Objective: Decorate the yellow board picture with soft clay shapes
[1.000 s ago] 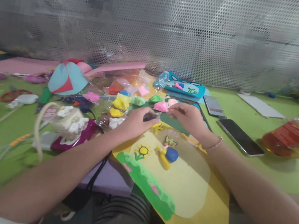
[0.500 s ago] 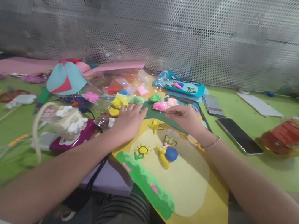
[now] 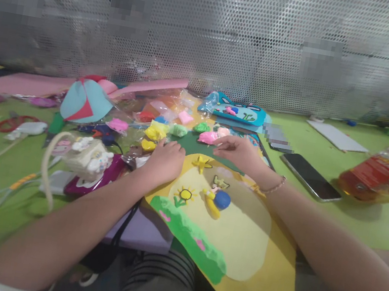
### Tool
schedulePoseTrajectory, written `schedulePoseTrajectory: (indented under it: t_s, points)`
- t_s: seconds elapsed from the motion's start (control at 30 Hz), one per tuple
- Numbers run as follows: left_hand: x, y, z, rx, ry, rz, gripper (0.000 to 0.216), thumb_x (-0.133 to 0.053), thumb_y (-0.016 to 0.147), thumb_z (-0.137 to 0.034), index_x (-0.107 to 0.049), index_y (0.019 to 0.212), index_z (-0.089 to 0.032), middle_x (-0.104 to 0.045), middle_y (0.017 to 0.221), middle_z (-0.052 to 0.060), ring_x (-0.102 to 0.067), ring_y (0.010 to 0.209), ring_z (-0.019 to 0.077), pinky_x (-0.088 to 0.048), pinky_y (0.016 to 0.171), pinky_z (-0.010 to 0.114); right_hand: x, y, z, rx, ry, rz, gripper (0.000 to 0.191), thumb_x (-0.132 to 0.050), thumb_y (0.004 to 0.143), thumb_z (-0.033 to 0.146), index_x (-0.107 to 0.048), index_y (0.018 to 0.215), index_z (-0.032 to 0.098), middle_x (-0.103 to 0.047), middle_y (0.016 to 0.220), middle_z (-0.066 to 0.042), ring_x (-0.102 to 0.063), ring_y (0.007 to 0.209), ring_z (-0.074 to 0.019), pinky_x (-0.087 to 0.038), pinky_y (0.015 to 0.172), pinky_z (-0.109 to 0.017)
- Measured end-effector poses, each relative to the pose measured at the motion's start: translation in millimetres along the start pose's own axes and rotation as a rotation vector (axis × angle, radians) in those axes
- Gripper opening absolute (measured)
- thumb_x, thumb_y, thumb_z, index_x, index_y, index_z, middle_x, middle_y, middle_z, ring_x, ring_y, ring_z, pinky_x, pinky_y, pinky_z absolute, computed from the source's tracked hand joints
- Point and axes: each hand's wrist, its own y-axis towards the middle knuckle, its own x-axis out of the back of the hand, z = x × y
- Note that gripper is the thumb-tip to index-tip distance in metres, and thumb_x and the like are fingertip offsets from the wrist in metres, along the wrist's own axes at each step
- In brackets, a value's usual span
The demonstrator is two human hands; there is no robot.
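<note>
A yellow foam sheet [image 3: 276,280] with a pale yellow oval lies tilted over the table's front edge. Clay pieces decorate it: a blue-and-yellow snail [image 3: 221,200], a sun-like flower [image 3: 185,193], a yellow star [image 3: 201,164] and a green strip [image 3: 189,240] with pink spots. My left hand [image 3: 166,163] rests at the sheet's upper left edge, fingers lightly bent and holding nothing visible. Beyond the sheet, my right hand [image 3: 238,152] has its fingertips pinched at the right edge of a lump of pink clay [image 3: 207,137]. Its fingers partly hide the contact.
Bagged yellow clay [image 3: 156,131] and green clay [image 3: 178,130] lie ahead. To the left are a cream bag [image 3: 89,157] with a handle, red-handled scissors [image 3: 17,124] and cables. A phone [image 3: 311,177] and an oil bottle [image 3: 378,173] are right. A perforated metal panel [image 3: 215,29] stands behind.
My left hand has drawn back slightly toward me and its fingers have bent more. My right hand stays by the pink clay, nearly still.
</note>
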Motion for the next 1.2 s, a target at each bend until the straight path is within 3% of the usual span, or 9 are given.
schedulePoseTrajectory:
  t_s: [0.17,0.33,0.5,0.73,0.87,1.03,1.2]
  points:
    - [1,1,-2,-0.025,-0.018,0.015,0.031,-0.035,0.088,-0.019,-0.065,0.093,-0.012,-0.066,0.094,0.015,-0.057,0.101,0.0305,-0.032,0.095,0.052,1,-2,5,-0.014,-0.1,-0.008,0.023,-0.074,0.063,0.015,-0.069,0.086,0.015,-0.07,0.066,0.0,-0.065,0.061,-0.0138,-0.053,0.055,-0.025]
    - [1,3,-5,-0.034,-0.119,0.031,0.029,-0.036,0.087,-0.018,-0.064,0.093,-0.014,-0.066,0.103,0.014,-0.052,0.112,0.0299,-0.03,0.098,0.052,0,-1,-2,-0.032,-0.022,0.045,0.018,-0.07,0.071,0.018,-0.072,0.089,0.02,-0.074,0.079,-0.002,-0.07,0.075,-0.0174,-0.058,0.066,-0.029]
    - [3,8,-5,0.027,-0.244,0.012,0.019,-0.046,0.08,-0.016,-0.059,0.092,-0.017,-0.065,0.098,0.011,-0.056,0.103,0.0269,-0.037,0.093,0.045,-2,3,-15,-0.079,0.102,0.082,0.017,-0.06,0.081,0.018,-0.072,0.093,0.021,-0.074,0.09,-0.003,-0.07,0.082,-0.017,-0.058,0.071,-0.03]
    - [16,10,-10,0.149,-0.721,0.024,0.007,-0.05,0.079,-0.023,-0.052,0.085,-0.02,-0.066,0.091,0.005,-0.061,0.088,0.0213,-0.045,0.076,0.033,1,1,-9,-0.028,-0.184,0.02,0.023,-0.074,0.066,0.02,-0.071,0.089,0.018,-0.07,0.066,0.001,-0.062,0.056,-0.0125,-0.046,0.048,-0.023]
    - [17,12,-10,0.233,-0.96,0.063,0.008,-0.05,0.078,-0.024,-0.049,0.085,-0.02,-0.067,0.087,0.004,-0.063,0.082,0.0193,-0.046,0.07,0.03,2,0,-4,-0.065,-0.108,0.054,0.025,-0.074,0.067,0.02,-0.072,0.092,0.018,-0.073,0.072,-0.001,-0.067,0.067,-0.0159,-0.054,0.06,-0.027]
    - [8,15,-6,0.338,-1.171,0.146,0.02,-0.051,0.076,-0.026,-0.052,0.094,-0.02,-0.069,0.085,0.004,-0.066,0.071,0.0183,-0.047,0.06,0.028,-1,0,-2,-0.112,0.224,0.114,0.016,-0.062,0.079,0.015,-0.073,0.09,0.021,-0.074,0.086,-0.001,-0.07,0.083,-0.0157,-0.058,0.082,-0.032]
    - [7,15,-5,0.344,-1.216,0.146,0.022,-0.052,0.075,-0.027,-0.053,0.096,-0.019,-0.069,0.083,0.004,-0.066,0.068,0.0188,-0.047,0.058,0.028,1,-1,2,-0.101,0.254,0.114,0.013,-0.064,0.077,0.014,-0.071,0.087,0.019,-0.074,0.083,-0.001,-0.069,0.08,-0.0134,-0.057,0.077,-0.027]
